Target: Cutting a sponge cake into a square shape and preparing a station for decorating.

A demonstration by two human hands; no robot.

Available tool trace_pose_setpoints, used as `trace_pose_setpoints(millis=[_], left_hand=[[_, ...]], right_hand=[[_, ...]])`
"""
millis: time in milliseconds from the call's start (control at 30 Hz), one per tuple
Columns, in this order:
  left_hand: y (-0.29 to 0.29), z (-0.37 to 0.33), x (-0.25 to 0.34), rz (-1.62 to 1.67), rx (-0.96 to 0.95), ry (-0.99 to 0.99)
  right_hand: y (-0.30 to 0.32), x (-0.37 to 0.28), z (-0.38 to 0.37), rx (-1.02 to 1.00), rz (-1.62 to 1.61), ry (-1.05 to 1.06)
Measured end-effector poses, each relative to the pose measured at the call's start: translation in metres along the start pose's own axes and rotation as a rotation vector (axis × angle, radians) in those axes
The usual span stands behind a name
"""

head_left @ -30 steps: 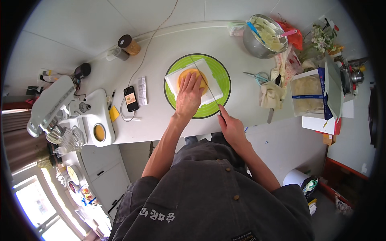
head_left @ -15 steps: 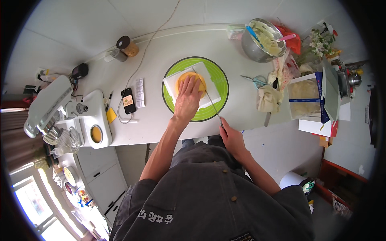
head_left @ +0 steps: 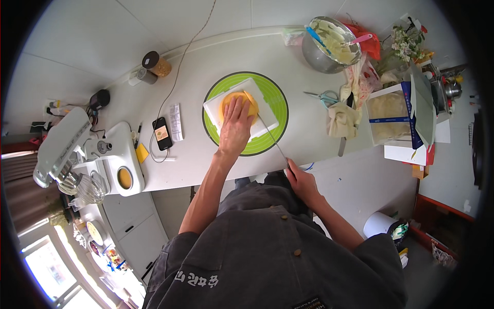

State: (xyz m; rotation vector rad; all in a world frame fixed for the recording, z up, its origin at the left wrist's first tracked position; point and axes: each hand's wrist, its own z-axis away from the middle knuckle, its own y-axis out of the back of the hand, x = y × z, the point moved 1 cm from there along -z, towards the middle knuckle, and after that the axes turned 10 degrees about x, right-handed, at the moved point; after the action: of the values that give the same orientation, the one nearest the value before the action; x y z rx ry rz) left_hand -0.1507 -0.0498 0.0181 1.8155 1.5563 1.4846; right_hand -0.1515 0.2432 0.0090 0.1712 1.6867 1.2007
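Note:
A round yellow cake [head_left: 225, 109], which looks like sponge, lies on a white square board [head_left: 212, 105] atop a green round turntable mat [head_left: 275, 98]. My left hand [head_left: 236, 126] rests flat on the cake with fingers stretched out, hiding much of its top. Down by the counter's front edge, my right hand [head_left: 302, 183] is closed round the handle of a long thin knife [head_left: 272, 138]. Its blade slants up to the cake's right side, where the far end is hidden. A narrow piece of the cake's edge [head_left: 250, 98] seems to stand out at the far right.
Left on the counter are a stand mixer [head_left: 123, 149], a phone [head_left: 161, 134] with a cable, a paper strip [head_left: 176, 122] and a jar [head_left: 157, 64]. To the right are a steel bowl [head_left: 321, 59] of cream with spatulas, scissors [head_left: 327, 98], a cloth [head_left: 342, 121] and an open box [head_left: 386, 116].
My right hand has drawn the knife back toward me and slightly right. The left hand stays on the cake. The whole view has shifted a little.

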Motion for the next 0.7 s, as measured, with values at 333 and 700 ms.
trace_pose_setpoints(millis=[333, 700], left_hand=[[0.014, -0.014, 0.006, 0.19, 0.1, 0.091], [-0.032, -0.116, -0.012, -0.021, -0.245, -0.103]], right_hand=[[0.018, -0.003, -0.021, 0.161, -0.076, 0.073], [0.046, 0.032, 0.008, 0.229, -0.121, -0.09]])
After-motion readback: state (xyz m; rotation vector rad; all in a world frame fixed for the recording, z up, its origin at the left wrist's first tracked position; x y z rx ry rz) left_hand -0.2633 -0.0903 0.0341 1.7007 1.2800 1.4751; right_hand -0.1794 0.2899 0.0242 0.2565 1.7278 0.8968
